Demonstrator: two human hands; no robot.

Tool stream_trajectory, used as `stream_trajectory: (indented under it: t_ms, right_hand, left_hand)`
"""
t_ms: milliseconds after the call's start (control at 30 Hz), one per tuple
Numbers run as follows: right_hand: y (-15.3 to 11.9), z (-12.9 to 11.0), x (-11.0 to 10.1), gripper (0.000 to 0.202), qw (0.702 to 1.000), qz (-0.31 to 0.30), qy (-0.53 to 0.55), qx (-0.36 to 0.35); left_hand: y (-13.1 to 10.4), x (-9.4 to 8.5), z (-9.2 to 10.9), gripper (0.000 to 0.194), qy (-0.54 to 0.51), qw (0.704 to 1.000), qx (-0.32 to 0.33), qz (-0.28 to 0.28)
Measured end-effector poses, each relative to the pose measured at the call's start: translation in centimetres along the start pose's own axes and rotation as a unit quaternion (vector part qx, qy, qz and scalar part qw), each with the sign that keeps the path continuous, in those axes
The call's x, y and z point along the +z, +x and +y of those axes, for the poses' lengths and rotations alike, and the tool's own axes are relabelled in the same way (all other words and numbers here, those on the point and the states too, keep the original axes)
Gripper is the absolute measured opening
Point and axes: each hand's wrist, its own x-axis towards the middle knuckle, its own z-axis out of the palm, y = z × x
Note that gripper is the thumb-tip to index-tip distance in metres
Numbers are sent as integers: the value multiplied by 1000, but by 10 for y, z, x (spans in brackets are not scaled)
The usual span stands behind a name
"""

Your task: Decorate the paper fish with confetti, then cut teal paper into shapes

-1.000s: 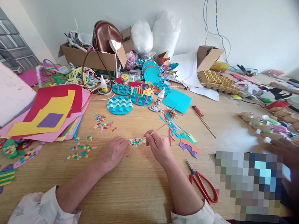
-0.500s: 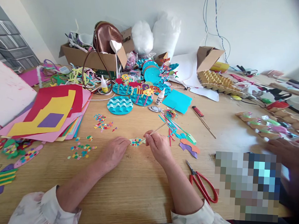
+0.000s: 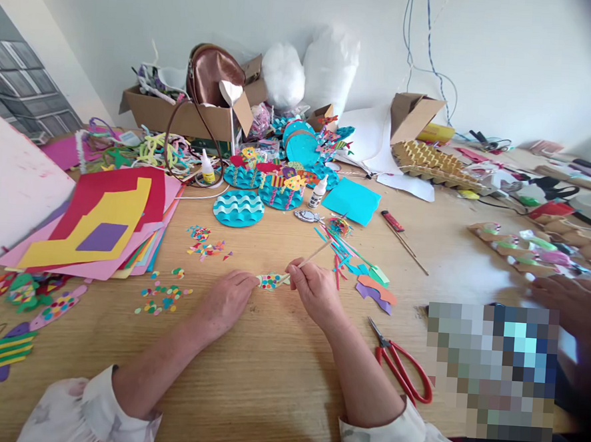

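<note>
A small pale paper fish (image 3: pixel 270 281) covered in coloured dots lies on the table between my hands. My left hand (image 3: pixel 228 301) pinches its left end with the fingertips. My right hand (image 3: pixel 315 289) is closed round a thin wooden stick (image 3: pixel 317 252), whose lower tip touches the fish's right end. Loose coloured paper dots (image 3: pixel 163 296) are scattered left of my left hand. Beyond them lie tiny paper scraps (image 3: pixel 208 248). Thin paper strips (image 3: pixel 346 254) and wavy orange and purple pieces (image 3: pixel 375 290) sit right of my right hand.
Red-handled scissors (image 3: pixel 399 364) lie by my right forearm. Stacked coloured sheets (image 3: pixel 109 236) are at the left. Glue bottles (image 3: pixel 317 192), a blue wavy oval (image 3: pixel 238 208) and a blue sheet (image 3: pixel 351 200) stand or lie farther back. Another person's hand (image 3: pixel 566 297) is at the right edge.
The view has shifted very slightly. Both hands keep their places, with the stick's tip still at the fish's right end.
</note>
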Motion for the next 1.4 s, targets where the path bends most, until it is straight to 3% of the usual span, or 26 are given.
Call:
stream_trajectory:
  t_ms: [633, 767, 933, 1233, 1400]
  right_hand:
    - [0, -3, -2, 35, 1000, 2, -11, -3]
    - [-1, -4, -4, 36, 997, 69, 28, 1]
    - [1, -1, -2, 22, 991, 116, 58, -14]
    - [4, 7, 10, 35, 996, 49, 59, -42]
    - [8, 6, 11, 28, 995, 77, 61, -12]
  left_hand:
    - [0, -1, 1, 23, -12, 1000, -7, -4]
    - [0, -1, 0, 27, 2, 1000, -6, -5]
    - [0, -1, 0, 27, -20, 1000, -7, 10]
    - [-4, 2, -6, 28, -85, 993, -17, 76]
    - [-4, 2, -11, 26, -79, 992, -13, 96]
